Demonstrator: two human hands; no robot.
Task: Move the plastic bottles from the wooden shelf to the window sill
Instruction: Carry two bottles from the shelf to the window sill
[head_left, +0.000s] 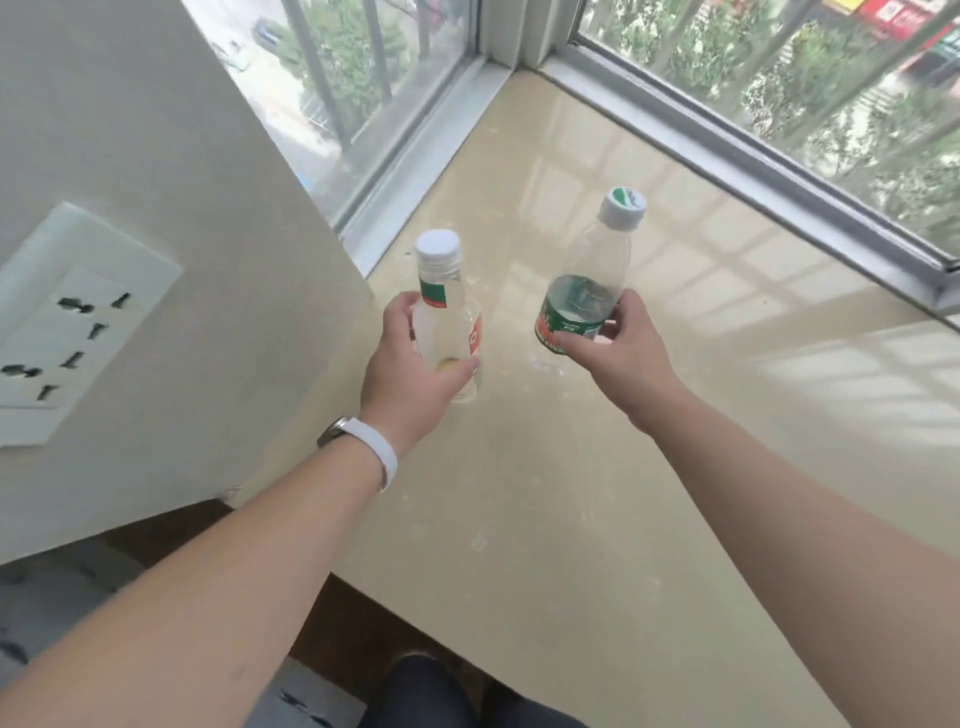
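Observation:
My left hand (410, 371) grips a clear plastic bottle with a white cap and a red-green label (441, 291) around its lower body. My right hand (618, 353) grips a second clear bottle with a white-green cap and a green label (597, 270) near its base. Both bottles stand roughly upright over the glossy beige window sill (649, 467), near its far left corner. I cannot tell whether their bases touch the sill. The wooden shelf is out of view.
A white wall (156, 156) with a socket panel (67, 322) borders the sill on the left. Window frames (727, 156) run along the back and right. The sill's front edge (441, 623) drops to a dark floor, where my leg (426, 691) shows.

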